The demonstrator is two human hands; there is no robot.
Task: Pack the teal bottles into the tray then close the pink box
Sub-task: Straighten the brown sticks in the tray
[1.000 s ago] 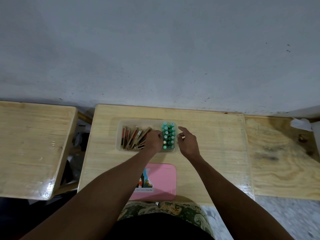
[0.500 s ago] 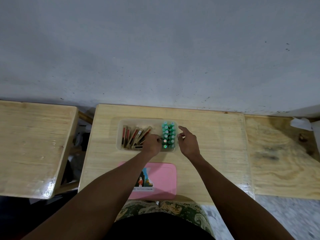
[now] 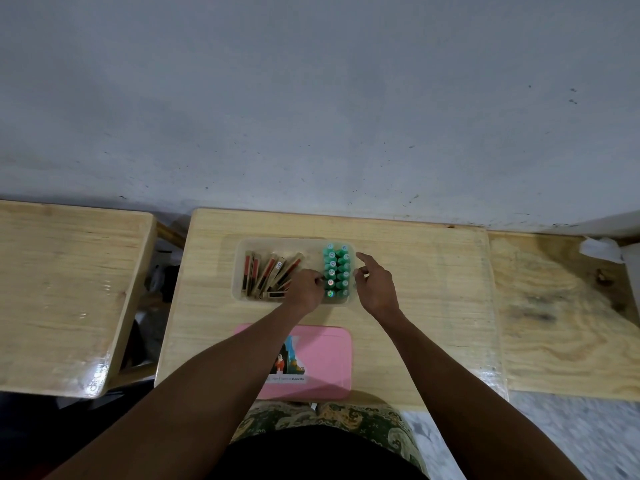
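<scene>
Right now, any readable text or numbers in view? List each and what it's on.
Nothing reads for certain.
Pink box sticker: a line of small print under the picture, too blurred to quote.
Teal bottles caps: round marks, too small to read.
Brown sticks in the tray: tiny labels, illegible.

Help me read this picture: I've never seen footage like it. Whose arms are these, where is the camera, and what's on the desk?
No machine here: a person wears a camera on the head, looking down at their own arms. On the wooden desk sits a clear tray. Teal bottles stand upright in two rows at its right end; brown-and-red sticks lie at its left. The left hand rests curled beside the bottles, and the right hand hovers at the tray's right edge, fingers spread. Neither clearly holds anything. The pink box lies nearer the person, partly behind the left forearm.
</scene>
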